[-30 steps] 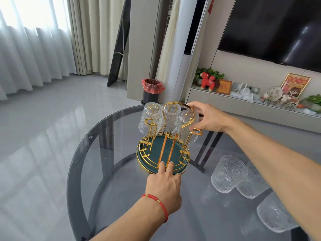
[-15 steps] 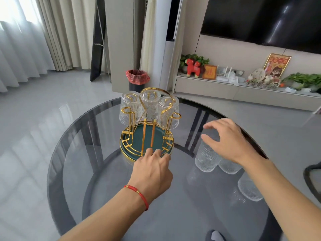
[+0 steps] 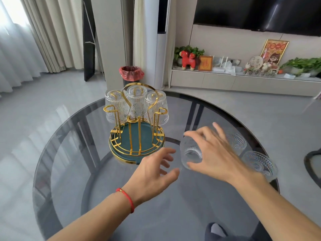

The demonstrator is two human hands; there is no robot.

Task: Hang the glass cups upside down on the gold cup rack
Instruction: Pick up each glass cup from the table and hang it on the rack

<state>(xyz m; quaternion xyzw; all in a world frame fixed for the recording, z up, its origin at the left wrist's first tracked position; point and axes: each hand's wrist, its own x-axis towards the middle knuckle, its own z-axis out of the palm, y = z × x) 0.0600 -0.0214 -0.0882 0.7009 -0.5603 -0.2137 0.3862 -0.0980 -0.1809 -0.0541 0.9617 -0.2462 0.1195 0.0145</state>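
- Right hand (image 3: 215, 153): fingers wrapped over a ribbed glass cup (image 3: 191, 152), held tilted above the counter (image 3: 69, 162), just right of the gold cup rack (image 3: 137, 134).
- Left hand (image 3: 152, 173): fingers spread, holding nothing, near the rack's base.
- Three cups hang at the rack's back; the front pegs (image 3: 162, 111) are free.
- Advice: invert the cup fully, lower its mouth over a free peg, and steady the base with the left hand.

We see a gold rack (image 3: 137, 119) of glossy polished metal wire over a matt teal tray (image 3: 139, 134). Cups (image 3: 137, 101) are clear ribbed glass. Tabletop (image 3: 69, 153) is smooth smoked glass, reflective. Floor (image 3: 34, 110) glossy tile.
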